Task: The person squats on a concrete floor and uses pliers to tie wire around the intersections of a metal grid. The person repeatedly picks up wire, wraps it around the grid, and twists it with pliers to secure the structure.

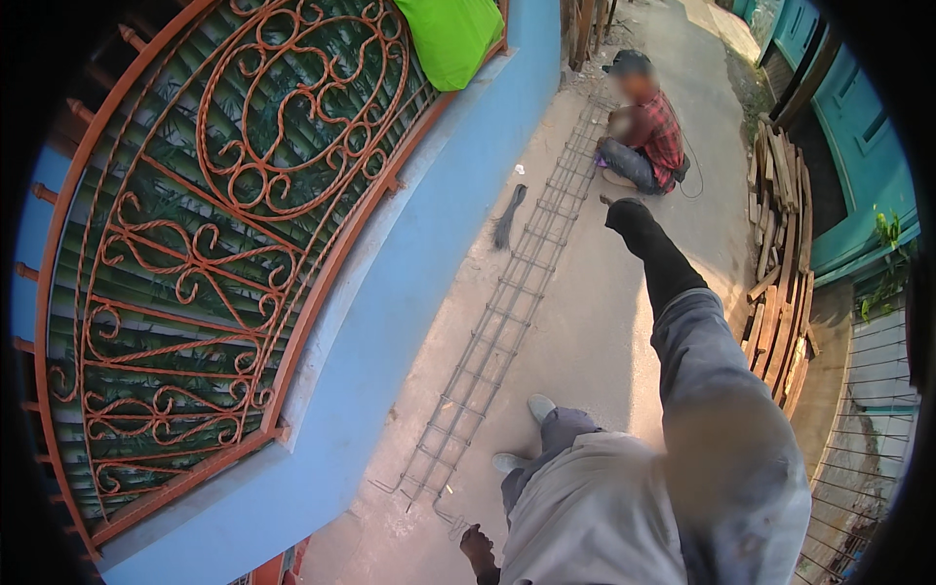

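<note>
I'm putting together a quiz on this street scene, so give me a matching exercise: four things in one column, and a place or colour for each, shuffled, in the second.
Things:
1. rebar cage
2. stacked wooden planks
3. green cloth
4. right hand

Places or colours:
A. draped over the top of the blue wall, beside the orange scrollwork grille
B. lying long on the concrete ground, running toward the crouching person
C. in a dark glove, stretched out ahead
D. leaning on the right side of the lane, by the teal building

Pairs: 1-B, 2-D, 3-A, 4-C
</note>
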Tool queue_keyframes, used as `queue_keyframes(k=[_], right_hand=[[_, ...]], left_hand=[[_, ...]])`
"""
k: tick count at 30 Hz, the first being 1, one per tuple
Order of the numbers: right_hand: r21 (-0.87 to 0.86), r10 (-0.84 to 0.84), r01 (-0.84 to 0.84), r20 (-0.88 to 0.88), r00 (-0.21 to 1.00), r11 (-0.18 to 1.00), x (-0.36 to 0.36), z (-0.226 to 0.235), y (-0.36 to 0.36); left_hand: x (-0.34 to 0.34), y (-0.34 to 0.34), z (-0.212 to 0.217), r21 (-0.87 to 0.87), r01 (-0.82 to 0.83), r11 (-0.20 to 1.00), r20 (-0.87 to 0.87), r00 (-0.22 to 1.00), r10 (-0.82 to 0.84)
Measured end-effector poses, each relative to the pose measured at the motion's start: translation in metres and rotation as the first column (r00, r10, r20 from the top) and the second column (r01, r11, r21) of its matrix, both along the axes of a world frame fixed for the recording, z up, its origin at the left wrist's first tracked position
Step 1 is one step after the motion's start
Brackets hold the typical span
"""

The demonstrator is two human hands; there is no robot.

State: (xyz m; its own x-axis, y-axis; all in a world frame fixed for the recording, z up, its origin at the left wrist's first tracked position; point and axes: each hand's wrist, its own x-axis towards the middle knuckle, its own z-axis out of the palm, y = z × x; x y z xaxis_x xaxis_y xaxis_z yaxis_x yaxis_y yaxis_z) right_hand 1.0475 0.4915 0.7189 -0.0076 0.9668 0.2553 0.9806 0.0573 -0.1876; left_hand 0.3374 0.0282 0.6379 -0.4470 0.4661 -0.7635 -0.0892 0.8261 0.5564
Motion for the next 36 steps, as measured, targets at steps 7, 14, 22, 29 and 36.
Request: queue_keyframes(k=[7,14,22,29,36], right_hand=[[-0.489,-0.124,0.084,-0.051,0.991,0.868,-0.052,-0.052,-0.067],[-0.549,0.172,-0.266,-0.216,0.961,0.792,-0.133,-0.108,-0.182],[-0.410,0.193,-0.402,-0.462,0.866,0.819,-0.131,-0.127,-0.198],[-0.292,0.192,-0.274,-0.279,0.941,0.916,-0.143,-0.059,-0.145],[-0.138,0.320,-0.391,-0.368,0.873,0.910,-0.131,-0.070,-0.163]], left_hand=[[0.022,0.010,0.009,-0.102,-0.133,0.986,0.106,0.984,0.144],[0.036,-0.012,0.025,-0.121,-0.201,0.972,0.060,0.976,0.210],[0.039,-0.034,-0.005,0.022,0.163,0.986,-0.080,0.984,-0.160],[0.034,-0.011,0.000,-0.143,-0.184,0.972,0.059,0.979,0.194],[0.039,-0.003,-0.012,-0.076,-0.203,0.976,0.109,0.971,0.211]])
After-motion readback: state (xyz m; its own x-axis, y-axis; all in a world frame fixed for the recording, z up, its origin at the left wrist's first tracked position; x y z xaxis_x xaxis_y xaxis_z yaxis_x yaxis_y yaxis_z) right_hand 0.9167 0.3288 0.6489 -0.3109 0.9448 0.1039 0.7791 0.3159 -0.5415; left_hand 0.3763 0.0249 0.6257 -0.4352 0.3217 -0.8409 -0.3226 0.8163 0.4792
